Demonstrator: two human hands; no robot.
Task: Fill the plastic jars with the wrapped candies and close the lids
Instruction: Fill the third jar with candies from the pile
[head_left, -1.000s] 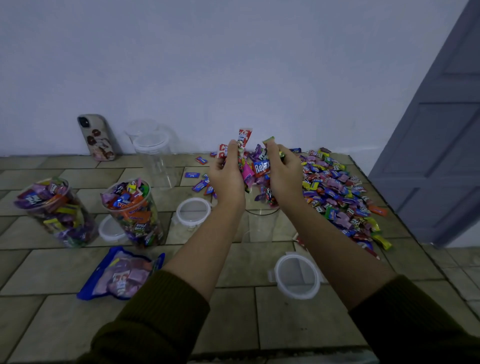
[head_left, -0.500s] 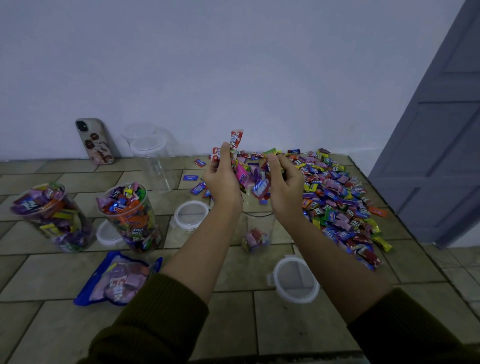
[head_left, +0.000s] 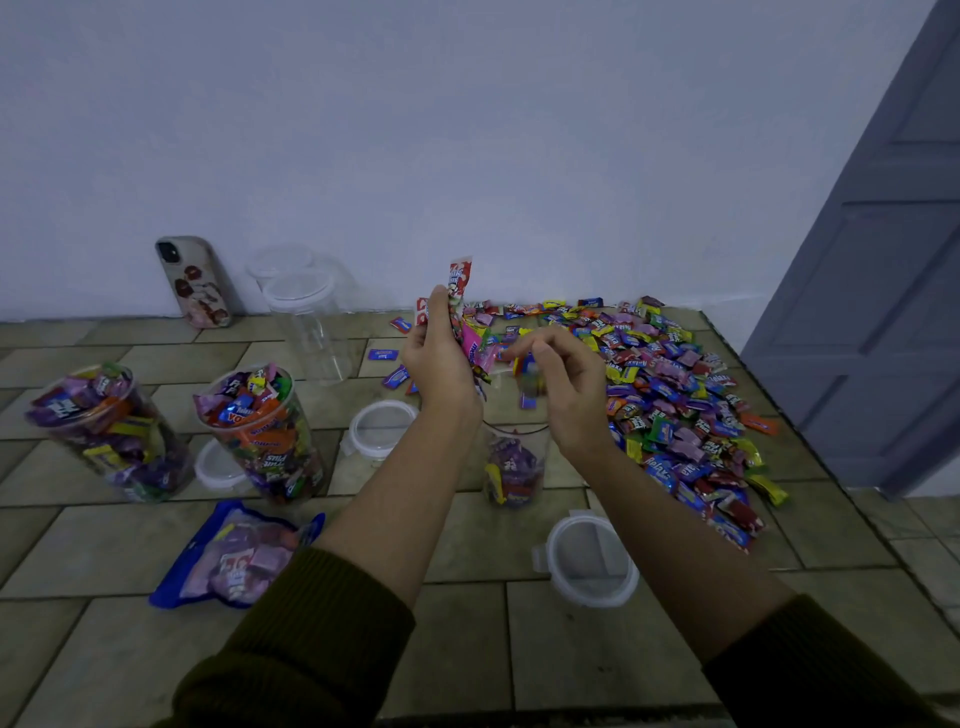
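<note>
- On the head camera, I am watching the left hand (head_left: 441, 364) gripping a bunch of wrapped candies (head_left: 460, 280), fingers curled round them, above the open jar (head_left: 511, 431) standing on the floor (head_left: 467, 649).
- The right hand (head_left: 569, 387) is hovering just beside it, fingers loosely curled. Motion blur is hiding whether it is pinching a candy, so I cannot tell.
- The jar is sitting perhaps a third full, with a lid (head_left: 592, 564) lying near. The candy pile (head_left: 675, 395) is spreading out to its right.
- I am judging the candies light, crinkly and slippery, best scooped in cupped handfuls. The thin clear jar is looking easy to tip, so I would steady it by its wall.
</note>
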